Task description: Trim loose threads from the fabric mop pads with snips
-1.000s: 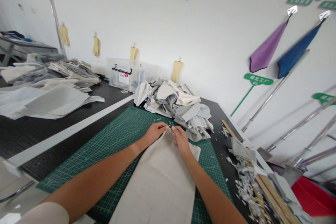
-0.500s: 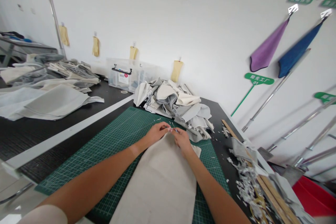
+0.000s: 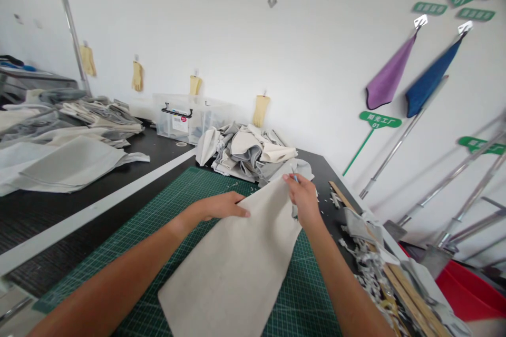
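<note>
A long beige piece of fabric [image 3: 233, 268] is raised at its far end over the green cutting mat [image 3: 185, 189]. My left hand [image 3: 227, 206] grips its left edge, thumb on top and fingers underneath. At the far right corner, my right hand [image 3: 304, 195] is closed, pinching the cloth between thumb and fingers. A small thin tool with a bluish part [image 3: 294, 177] also pokes out of the right hand; its kind is too small to tell. Just beyond lies a heap of crumpled grey and beige fabric pieces [image 3: 245, 145].
Stacked fabric [image 3: 90, 116] lies at left, past a white strip [image 3: 118, 189] on the black table. A clear plastic box [image 3: 177, 121] stands by the wall. Scraps [image 3: 367, 274] and wooden strips [image 3: 411, 295] lie at right, near a red dustpan-like object [image 3: 470, 289].
My hands have parted: the right has moved right and up with the fabric corner, the left slightly down along the edge. The fabric's far end is lifted and swung right. The view has shifted slightly.
</note>
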Motion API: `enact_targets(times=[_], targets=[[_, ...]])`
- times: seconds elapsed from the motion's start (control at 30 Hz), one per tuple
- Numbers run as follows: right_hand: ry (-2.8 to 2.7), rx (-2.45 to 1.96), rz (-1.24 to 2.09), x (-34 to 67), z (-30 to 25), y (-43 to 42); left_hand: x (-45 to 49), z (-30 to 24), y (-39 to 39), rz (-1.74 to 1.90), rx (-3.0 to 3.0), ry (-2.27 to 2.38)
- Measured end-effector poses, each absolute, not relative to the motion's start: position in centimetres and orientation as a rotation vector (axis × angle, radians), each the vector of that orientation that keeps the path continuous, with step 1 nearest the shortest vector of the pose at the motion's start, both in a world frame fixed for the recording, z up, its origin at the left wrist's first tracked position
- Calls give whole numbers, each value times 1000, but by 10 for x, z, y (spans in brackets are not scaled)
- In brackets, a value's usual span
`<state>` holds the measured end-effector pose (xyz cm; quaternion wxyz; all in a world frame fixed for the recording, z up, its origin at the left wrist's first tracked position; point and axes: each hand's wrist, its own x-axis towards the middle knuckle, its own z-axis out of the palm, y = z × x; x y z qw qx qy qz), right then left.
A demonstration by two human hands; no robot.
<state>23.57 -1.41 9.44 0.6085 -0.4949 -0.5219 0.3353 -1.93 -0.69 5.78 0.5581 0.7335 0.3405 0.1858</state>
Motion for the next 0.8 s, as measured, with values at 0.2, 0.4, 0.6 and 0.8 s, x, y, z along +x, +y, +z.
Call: enact_targets(times=[0.2,0.4,0.6,0.8], targets=[[-1057,-975,672,271,160,-55,-56,103,-20,185,1840,860],[-1045,-963,583,297,204,-102,-98,149,-43,438,1827,975],[-1115,-1000,642,320,227,-143,-130,180,-72,641,1562,944],[-1079,-1213,920,346,204,-154,-125,147,-49,732,1406,892]])
